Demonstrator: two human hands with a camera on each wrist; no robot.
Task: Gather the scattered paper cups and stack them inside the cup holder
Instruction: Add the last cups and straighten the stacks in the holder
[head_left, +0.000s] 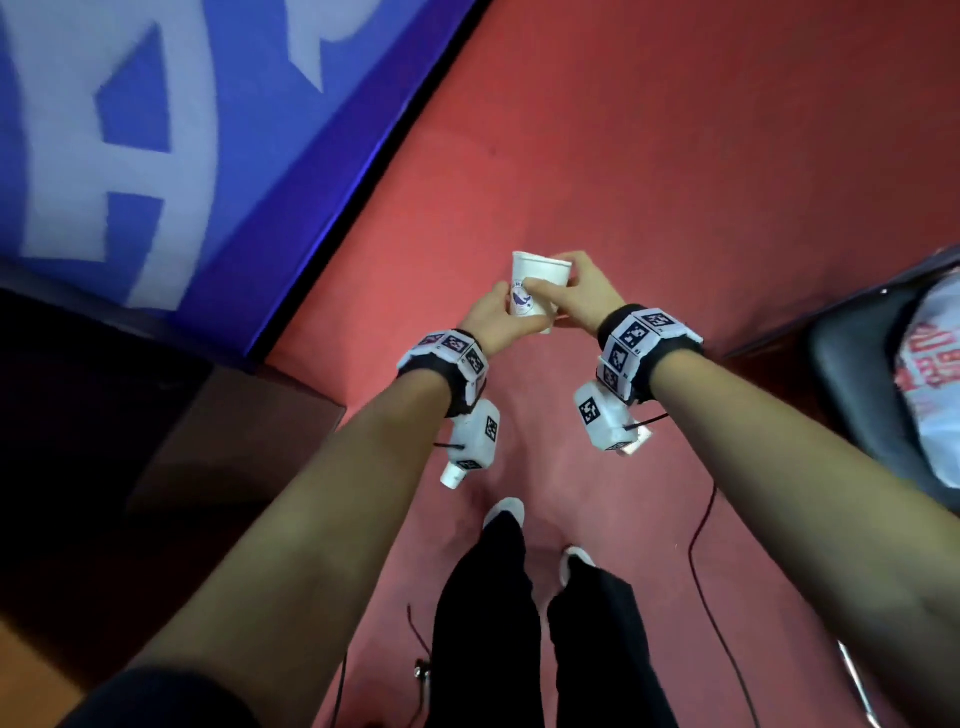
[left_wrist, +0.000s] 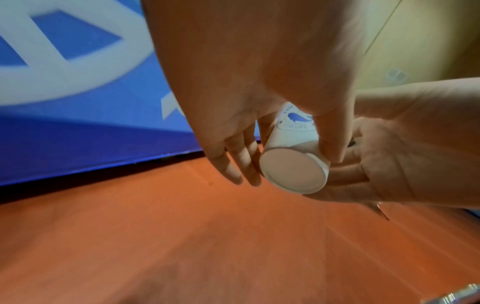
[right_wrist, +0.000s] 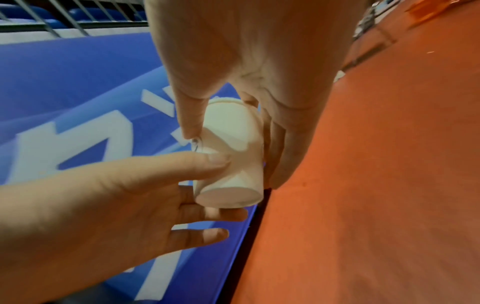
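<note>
place: indoor sports hall or arena | red rubbery sports floor (head_left: 675, 156) | long blue barrier board with large white lettering (head_left: 130, 130) edging floor | metal railing with blue seats behind (right_wrist: 52, 18) | black chair (head_left: 857, 395) at side

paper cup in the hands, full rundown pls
The paper cup is white, looks like thin paper, with a rolled rim and a round blue whale logo on its side. It is upright, mouth up, flat recessed base down, held in the air above the red floor. The left hand grips its lower side; the right hand holds it too, thumb across the wall. Whether more cups are nested inside cannot be told.
</note>
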